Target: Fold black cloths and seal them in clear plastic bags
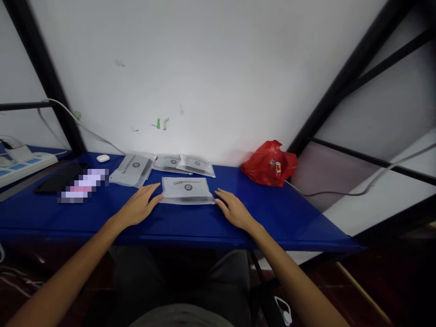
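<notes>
A flat grey plastic pouch with a printed logo lies on the blue table in front of me. My left hand rests flat on the table with its fingertips touching the pouch's left edge. My right hand lies flat at the pouch's right edge, fingers touching its corner. Neither hand grips anything. Three more grey pouches lie behind, near the wall: one at the left, one in the middle and one at the right.
A red plastic bag sits at the back right of the table. A white earbud case, a dark flat device and a white power strip lie at the left. Black metal frame bars rise on both sides. Cables run along the wall.
</notes>
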`<state>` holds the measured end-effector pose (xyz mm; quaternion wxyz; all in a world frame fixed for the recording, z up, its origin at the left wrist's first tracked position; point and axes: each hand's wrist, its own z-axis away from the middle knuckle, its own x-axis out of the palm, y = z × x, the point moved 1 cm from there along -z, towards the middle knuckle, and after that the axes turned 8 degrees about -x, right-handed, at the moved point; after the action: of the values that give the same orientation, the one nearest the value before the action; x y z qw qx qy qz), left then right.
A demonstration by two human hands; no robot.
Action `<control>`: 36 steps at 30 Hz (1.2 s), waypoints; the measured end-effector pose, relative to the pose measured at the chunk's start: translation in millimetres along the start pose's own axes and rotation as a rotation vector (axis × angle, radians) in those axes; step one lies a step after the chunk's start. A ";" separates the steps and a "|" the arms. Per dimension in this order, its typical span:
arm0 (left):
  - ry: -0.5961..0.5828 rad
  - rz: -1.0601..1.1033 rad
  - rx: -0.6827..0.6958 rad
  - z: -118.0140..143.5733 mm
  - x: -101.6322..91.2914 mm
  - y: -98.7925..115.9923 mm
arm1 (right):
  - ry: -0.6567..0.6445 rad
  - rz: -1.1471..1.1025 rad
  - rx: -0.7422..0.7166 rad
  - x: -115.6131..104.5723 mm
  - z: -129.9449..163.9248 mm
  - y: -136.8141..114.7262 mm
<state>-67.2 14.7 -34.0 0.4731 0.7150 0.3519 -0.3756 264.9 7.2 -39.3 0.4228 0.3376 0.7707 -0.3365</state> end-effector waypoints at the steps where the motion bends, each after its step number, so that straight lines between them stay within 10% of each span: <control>1: -0.024 -0.022 -0.024 2.4 2.3 -4.1 | -0.030 -0.004 0.020 2.5 3.4 3.3; 36: -0.069 -0.088 -0.085 10.2 9.9 -10.5 | -0.025 -0.026 0.056 8.3 7.6 7.1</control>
<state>-73.6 9.8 -49.7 0.4981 0.6647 0.3820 -0.4051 270.4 7.0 -51.3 0.4184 0.3349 0.7601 -0.3676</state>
